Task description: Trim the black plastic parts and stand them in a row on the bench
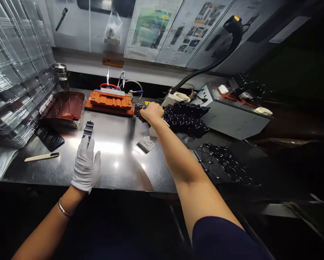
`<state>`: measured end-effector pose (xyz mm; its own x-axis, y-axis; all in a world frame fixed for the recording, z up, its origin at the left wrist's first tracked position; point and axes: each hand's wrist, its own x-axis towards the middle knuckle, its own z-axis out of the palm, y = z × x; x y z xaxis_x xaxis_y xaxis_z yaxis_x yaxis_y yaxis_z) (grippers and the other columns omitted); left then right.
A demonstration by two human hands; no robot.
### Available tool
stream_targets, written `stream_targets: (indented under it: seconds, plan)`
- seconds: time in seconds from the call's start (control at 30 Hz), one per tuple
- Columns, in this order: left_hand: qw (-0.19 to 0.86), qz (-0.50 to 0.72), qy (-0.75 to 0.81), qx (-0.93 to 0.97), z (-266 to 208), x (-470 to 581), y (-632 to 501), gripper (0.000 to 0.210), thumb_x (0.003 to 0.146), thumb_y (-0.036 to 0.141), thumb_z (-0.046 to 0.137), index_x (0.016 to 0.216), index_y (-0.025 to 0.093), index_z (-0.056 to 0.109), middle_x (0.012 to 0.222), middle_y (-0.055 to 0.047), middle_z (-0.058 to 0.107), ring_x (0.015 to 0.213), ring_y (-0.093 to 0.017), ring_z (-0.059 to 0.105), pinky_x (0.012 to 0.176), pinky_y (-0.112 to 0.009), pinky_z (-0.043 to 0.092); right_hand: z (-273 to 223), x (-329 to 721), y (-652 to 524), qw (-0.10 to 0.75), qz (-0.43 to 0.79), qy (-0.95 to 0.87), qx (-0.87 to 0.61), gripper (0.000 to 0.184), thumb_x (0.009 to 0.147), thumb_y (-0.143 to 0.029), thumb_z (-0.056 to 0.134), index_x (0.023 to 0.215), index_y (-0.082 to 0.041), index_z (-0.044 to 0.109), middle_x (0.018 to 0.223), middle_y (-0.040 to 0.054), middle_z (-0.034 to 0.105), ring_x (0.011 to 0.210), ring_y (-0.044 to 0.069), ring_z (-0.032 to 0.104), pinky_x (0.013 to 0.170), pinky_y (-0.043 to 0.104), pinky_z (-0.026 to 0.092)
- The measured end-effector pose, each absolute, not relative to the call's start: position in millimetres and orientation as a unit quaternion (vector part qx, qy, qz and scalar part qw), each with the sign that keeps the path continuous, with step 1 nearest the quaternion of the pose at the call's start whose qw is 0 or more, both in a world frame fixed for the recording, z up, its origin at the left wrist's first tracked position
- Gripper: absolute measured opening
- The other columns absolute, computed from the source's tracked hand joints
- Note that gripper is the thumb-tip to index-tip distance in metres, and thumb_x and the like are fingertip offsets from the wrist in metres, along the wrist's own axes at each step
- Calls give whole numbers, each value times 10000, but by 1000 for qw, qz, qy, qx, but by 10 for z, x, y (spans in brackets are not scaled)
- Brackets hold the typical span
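My left hand (85, 166), in a white glove, is over the steel bench with fingers stretched out and thumb apart. Its fingertips meet the lower end of a small black moulded part (88, 128), which they partly cover. Farther back, my bare right hand (153, 112) is closed like a fist. Beside its fingers is a dark ribbed piece (139, 112); what lies inside the fingers is hidden. Right of this hand is a pile of black moulded parts (187, 119). Between my hands, a small grey block (146, 144) rests on the bench.
An orange fixture (110, 103) with hoses stands at the back. Left are a brown tray (66, 104), black phone-like slab (50, 139), cream-handled knife (41, 157) and stacked clear trays (16, 65). Right are a grey box (232, 117), flexible black hose (210, 65) and more black parts (221, 162).
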<state>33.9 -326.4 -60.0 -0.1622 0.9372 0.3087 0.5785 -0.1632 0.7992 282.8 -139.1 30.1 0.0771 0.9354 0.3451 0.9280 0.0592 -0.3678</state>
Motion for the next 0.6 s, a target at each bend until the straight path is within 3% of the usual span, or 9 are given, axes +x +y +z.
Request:
stream_targets:
  seconds: [0.13, 0.23, 0.3, 0.4, 0.5, 0.6]
  plan:
    - [582, 480, 484, 443, -588, 570, -3651, 599, 829, 381, 632, 1373, 246, 422, 1448, -118, 439, 1272, -290, 491, 1071, -464, 395, 408, 2829, -2396, 244, -32, -660, -710, 381, 791, -363, 652, 1074, -108, 673, 967, 191, 700, 986, 360, 645, 877, 567, 476]
    - [784, 444, 354, 252, -571, 616, -3746, 631, 812, 565, 582, 1324, 212, 483, 1390, -159, 505, 1189, -326, 561, 962, -517, 467, 145, 2944, -3190, 323, -3, -783, -531, 383, 797, -335, 672, 1161, -221, 637, 1097, 118, 708, 973, 284, 688, 852, 419, 571]
    - [839, 421, 296, 176, -582, 590, -3762, 646, 795, 644, 527, 1260, 197, 544, 1319, -164, 572, 1131, -355, 596, 876, -537, 504, -111, 3049, -3551, 327, 28, -851, -410, 381, 809, -253, 657, 1188, -240, 617, 1129, 91, 706, 985, 240, 698, 833, 360, 599]
    - [871, 390, 278, 116, -623, 557, -3850, 552, 790, 593, 547, 1181, 208, 605, 1177, -126, 667, 1063, -326, 635, 824, -484, 529, -420, 3153, -3806, 316, 44, -877, -360, 387, 828, -113, 560, 1190, -236, 616, 1182, 78, 687, 1040, 195, 682, 839, 327, 602]
    - [888, 348, 281, 106, -637, 580, -4046, 436, 786, 413, 616, 1115, 128, 637, 1034, -141, 709, 981, -275, 666, 815, -393, 537, -523, 3186, -3823, 290, 115, -869, -384, 428, 826, -67, 506, 1191, -253, 631, 1250, 70, 650, 1075, 193, 666, 855, 344, 589]
    - [881, 341, 296, 141, -608, 629, -4259, 360, 744, 183, 671, 1091, 99, 635, 962, -112, 716, 848, -191, 683, 762, -275, 529, -471, 3254, -3645, 220, 233, -866, -385, 409, 798, -147, 610, 1177, -296, 652, 1233, 23, 662, 1068, 201, 667, 843, 334, 580]
